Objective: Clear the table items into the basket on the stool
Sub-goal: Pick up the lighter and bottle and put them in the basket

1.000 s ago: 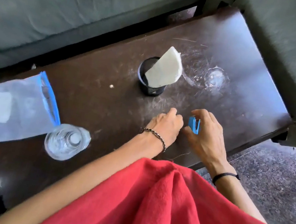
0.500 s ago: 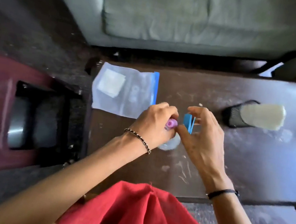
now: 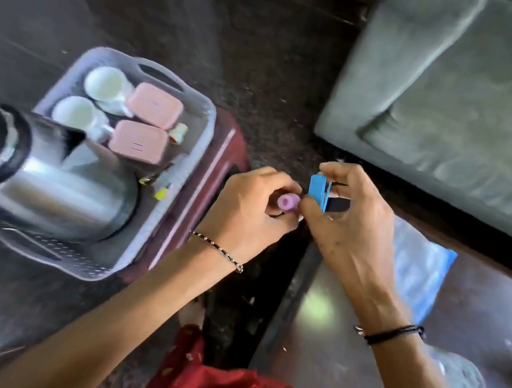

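Sofa (image 3: pixel 463 102) fills the top right, grey-green. Bench (image 3: pixel 480 316) at lower right, dark top. Basket (image 3: pixel 70 255) sits on the maroon stool (image 3: pixel 220 154), left of the bench, with a floor gap between them. Steel flask (image 3: pixel 57 192) stands upright in the basket's near end. Plastic bag (image 3: pixel 418 263) with a blue edge lies flat on the bench's left part. A clear container (image 3: pixel 459 383) is near the bench's front edge, too blurred to ID.

Left hand (image 3: pixel 245 212) and right hand (image 3: pixel 353 229) are together, knuckles nearly touching, above the gap just right of the stool.

Two pale cups (image 3: pixel 104 84) and two pink boxes (image 3: pixel 154 105) sit side by side in the basket's far end.

Left hand is curled round a small purple cylinder (image 3: pixel 287 201). Right hand pinches a blue clip (image 3: pixel 317 190) between thumb and fingertips.
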